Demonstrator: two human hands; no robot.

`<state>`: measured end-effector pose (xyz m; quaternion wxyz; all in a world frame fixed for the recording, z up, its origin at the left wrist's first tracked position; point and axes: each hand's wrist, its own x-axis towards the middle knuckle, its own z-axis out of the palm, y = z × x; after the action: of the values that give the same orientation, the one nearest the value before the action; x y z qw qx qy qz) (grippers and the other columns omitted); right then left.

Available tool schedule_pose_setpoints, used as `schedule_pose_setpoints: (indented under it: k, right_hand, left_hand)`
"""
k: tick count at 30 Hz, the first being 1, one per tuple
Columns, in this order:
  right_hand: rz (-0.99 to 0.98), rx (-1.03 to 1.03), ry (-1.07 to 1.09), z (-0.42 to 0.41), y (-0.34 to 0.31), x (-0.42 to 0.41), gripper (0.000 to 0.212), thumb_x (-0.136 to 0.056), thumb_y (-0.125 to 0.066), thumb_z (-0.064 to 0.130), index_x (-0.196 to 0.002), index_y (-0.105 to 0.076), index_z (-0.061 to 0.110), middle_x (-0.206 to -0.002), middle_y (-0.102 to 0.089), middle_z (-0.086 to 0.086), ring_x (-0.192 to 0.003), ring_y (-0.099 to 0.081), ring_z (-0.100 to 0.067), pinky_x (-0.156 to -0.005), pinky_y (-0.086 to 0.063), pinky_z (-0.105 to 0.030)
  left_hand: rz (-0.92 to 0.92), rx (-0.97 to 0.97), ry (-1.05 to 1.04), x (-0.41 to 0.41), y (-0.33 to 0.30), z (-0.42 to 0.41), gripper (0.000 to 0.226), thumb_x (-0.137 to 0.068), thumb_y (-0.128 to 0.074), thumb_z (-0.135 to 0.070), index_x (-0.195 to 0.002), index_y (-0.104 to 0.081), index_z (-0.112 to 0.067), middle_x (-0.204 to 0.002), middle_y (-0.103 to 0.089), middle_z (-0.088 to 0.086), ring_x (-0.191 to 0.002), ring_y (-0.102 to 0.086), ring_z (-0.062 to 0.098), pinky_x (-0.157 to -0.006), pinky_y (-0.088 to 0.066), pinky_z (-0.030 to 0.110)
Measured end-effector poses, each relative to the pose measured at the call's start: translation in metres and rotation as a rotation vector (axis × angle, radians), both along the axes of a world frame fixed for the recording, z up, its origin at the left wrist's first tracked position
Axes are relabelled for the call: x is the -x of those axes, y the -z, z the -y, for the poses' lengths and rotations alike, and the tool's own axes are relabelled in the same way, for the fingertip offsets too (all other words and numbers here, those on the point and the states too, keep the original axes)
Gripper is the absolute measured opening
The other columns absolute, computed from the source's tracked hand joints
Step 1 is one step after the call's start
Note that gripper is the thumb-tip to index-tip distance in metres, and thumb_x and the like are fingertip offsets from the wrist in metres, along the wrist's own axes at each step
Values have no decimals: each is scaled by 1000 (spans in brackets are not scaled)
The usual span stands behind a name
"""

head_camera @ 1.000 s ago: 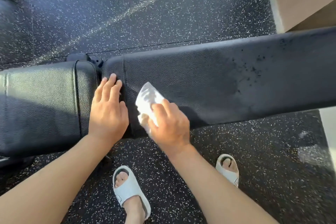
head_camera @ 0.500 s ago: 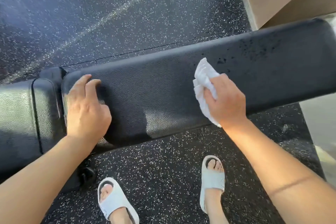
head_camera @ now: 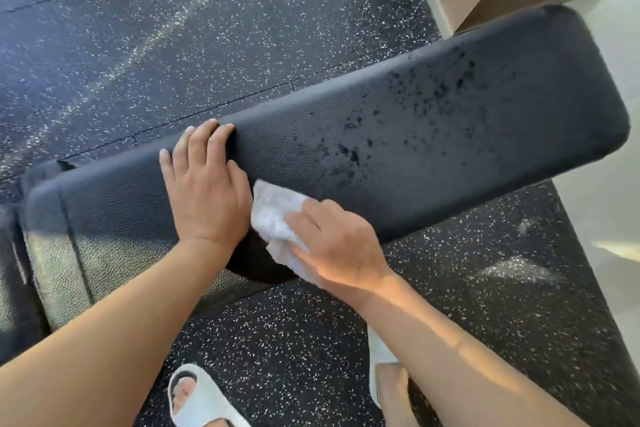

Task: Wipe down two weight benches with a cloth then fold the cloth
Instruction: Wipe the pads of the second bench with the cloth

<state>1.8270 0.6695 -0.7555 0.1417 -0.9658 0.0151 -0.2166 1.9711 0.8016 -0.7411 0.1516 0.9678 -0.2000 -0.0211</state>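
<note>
White cloth (head_camera: 277,218) — bunched into a soft wad — is lying on the near half of the black bench pad (head_camera: 467,135), partly tucked under the right hand (head_camera: 332,246). The right fingers are curling over its right side and gripping it against the pad; the free part of the wad is poking out past the fingertips toward the left hand (head_camera: 204,191), almost touching that hand's thumb side.

Left hand is resting flat on the pad, fingers straight and close together, tips reaching the far edge, holding nothing — it looks to be bracing.

Beyond the right fingertips, further along the pad toward its rounded end, dark wet-looking spots (head_camera: 426,90) are speckling the surface; that stretch appears not yet wiped.

Handling judgement: the cloth is looking light, limp and crumply, with no stiffness of its own, so it is likely needing the palm and fingers spread over its bulk to keep it from rolling up or slipping out during a stroke. For folding, taking hold at corners or edges would serve better, though none are showing in the wad. The pad is looking like textured vinyl, firm and probably slick where damp — the cloth should be gliding easily there.

Speckled rubber floor (head_camera: 173,45) is lying all around; pale sandals (head_camera: 197,399) are showing below the wrists.
</note>
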Motion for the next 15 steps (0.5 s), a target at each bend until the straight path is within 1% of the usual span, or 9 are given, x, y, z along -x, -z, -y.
schedule_pose_setpoints:
  k: [2,4,7,9,11,13,15]
  right_hand:
    - [-54,-64,184,43,-2,-14,27,-101,-50,31,-89,-69,15,-83,-60,1,-66,-55,-20,-47,-43,-31]
    - [-89,-157,369,80,-6,-39,22,-95,-53,31,-91,-66,14,-88,-60,-1,-71,-58,-24,-48,-43,-31]
    - [-128,-201,460,99,-9,-92,23,-92,-54,32,-94,-62,12,-91,-60,-4,-75,-60,-27,-50,-41,-33]
    - [-148,-195,462,86,-10,-125,22,-91,-58,33,-96,-63,13,-94,-62,-5,-79,-61,-28,-54,-37,-33]
    - [-167,-188,415,57,-11,-150,22,-90,-63,34,-98,-65,14,-98,-64,-5,-82,-62,-28,-56,-41,-36]
    - [-170,-190,330,23,-13,-164,20,-87,-70,31,-97,-64,14,-99,-64,-5,-82,-62,-27,-60,-46,-38]
    - [-174,-215,247,2,-14,-162,19,-89,-68,31,-97,-64,14,-99,-63,-5,-82,-61,-25,-60,-48,-37]
  left_hand:
    - [-3,-6,-12,2,1,1,51,-97,-52,-14,-148,-52,-15,-158,-47,7,-150,-37,37,-125,-19,63]
    - [-2,-14,-20,2,0,3,51,-96,-49,-17,-147,-53,-15,-158,-47,8,-151,-36,37,-125,-19,63]
    - [13,-20,-24,0,2,5,53,-93,-47,-20,-145,-54,-15,-157,-48,9,-150,-37,38,-124,-20,63]
    - [30,-20,-29,0,5,4,53,-92,-47,-20,-144,-54,-15,-156,-49,9,-150,-37,38,-124,-20,64]
    - [38,-16,-24,-2,8,3,53,-92,-46,-21,-144,-54,-13,-156,-49,10,-149,-38,38,-124,-20,64]
    - [34,-17,-21,-2,10,2,51,-92,-46,-21,-142,-54,-11,-155,-49,12,-149,-38,39,-124,-20,65]
    - [37,-13,-20,-1,11,2,47,-92,-48,-19,-137,-55,-8,-154,-50,13,-148,-38,41,-123,-21,66]
